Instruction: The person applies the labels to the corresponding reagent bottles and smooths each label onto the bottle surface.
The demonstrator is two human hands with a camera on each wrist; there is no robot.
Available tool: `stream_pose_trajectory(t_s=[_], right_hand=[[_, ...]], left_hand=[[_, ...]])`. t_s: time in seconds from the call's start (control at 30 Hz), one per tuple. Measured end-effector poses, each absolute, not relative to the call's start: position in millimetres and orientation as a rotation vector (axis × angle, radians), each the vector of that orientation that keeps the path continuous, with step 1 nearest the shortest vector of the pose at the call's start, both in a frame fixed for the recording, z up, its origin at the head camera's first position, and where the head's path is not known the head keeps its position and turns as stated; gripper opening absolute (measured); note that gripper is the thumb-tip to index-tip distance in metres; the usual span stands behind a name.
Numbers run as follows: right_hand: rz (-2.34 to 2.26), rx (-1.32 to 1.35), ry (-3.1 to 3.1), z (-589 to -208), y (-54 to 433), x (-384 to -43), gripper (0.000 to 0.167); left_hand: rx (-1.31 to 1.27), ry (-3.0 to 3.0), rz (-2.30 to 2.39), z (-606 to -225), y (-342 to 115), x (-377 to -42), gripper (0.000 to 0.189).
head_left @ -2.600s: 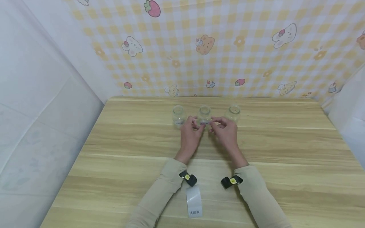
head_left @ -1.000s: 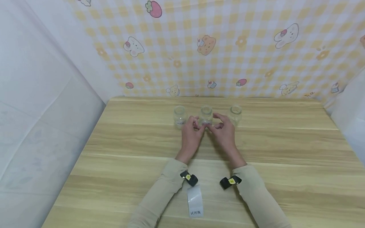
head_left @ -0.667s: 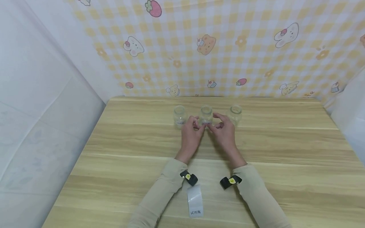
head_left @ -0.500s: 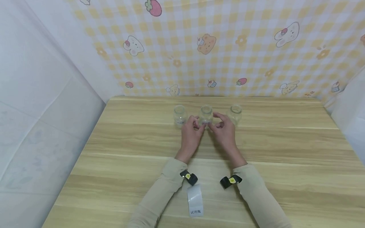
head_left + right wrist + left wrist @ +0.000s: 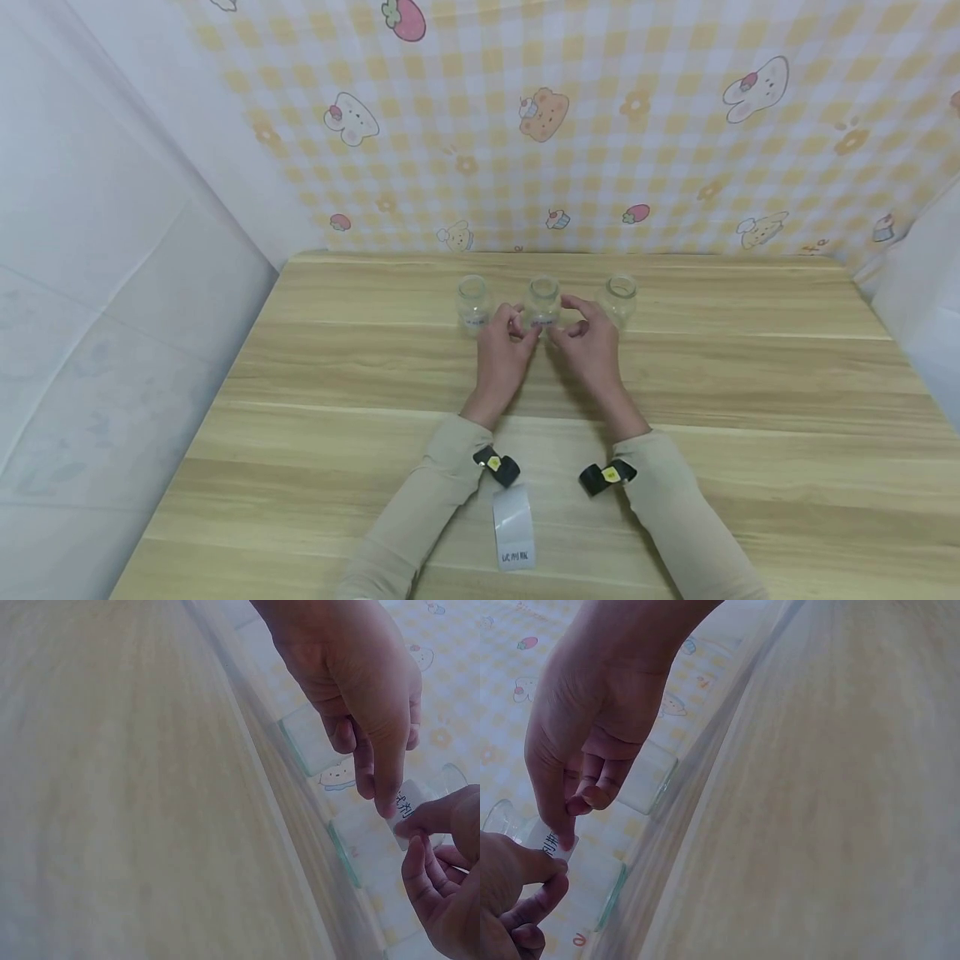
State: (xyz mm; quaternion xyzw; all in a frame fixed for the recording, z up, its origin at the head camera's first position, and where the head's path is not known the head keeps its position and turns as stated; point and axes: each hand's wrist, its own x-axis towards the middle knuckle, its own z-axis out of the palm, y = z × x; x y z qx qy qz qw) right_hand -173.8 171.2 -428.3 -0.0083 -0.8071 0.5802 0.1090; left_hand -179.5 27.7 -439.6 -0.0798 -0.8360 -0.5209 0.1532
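Note:
Three clear glass jars stand upright in a row near the table's back edge. The middle glass jar (image 5: pixel 543 293) bears a white label (image 5: pixel 406 799) with dark handwritten characters. My left hand (image 5: pixel 504 354) holds this jar from the left, its thumb pressing the label's left part. From the right, my right hand (image 5: pixel 592 350) holds the same jar, with the index finger along its side and the thumb at the label's right end. The left glass jar (image 5: pixel 472 302) also carries a small label. On the right glass jar (image 5: pixel 620 302), partly behind my right fingers, I cannot make out a label.
A pale label strip (image 5: pixel 513 529) with dark handwriting lies on the wooden table (image 5: pixel 322 367), between my forearms. Black straps circle both sleeve cuffs. A yellow checked cloth (image 5: pixel 465 108) hangs behind the table.
Since the oldest frame, my right index finger has come along the jar's side. Both thumbs met low on the label about a second ago; now they are slightly apart. The jars stay in place.

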Motion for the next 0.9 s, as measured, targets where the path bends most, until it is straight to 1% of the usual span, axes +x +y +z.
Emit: stream_pose_trajectory(t_s=[0.17,0.5,0.63,0.9], right_hand=[[1.703,-0.015,-2.383,-428.3,170.8,-173.8,0.052],[1.749,0.0,-2.349,-428.1,172.5,-173.4,0.049],[1.762,0.016,-2.341,-429.1,173.8,-174.0,0.047],[1.706,0.035,-2.359,-429.6,174.5,-174.2,0.039]], left_hand=[[-0.243,-2.404,-1.484,-440.1,27.8,-179.7,0.033],[-0.247,-2.392,-1.471,-439.1,27.7,-179.6,0.034],[-0.245,-2.383,-1.477,-439.0,27.9,-180.2,0.037],[-0.235,-2.395,-1.48,-438.6,27.2,-180.2,0.036]])
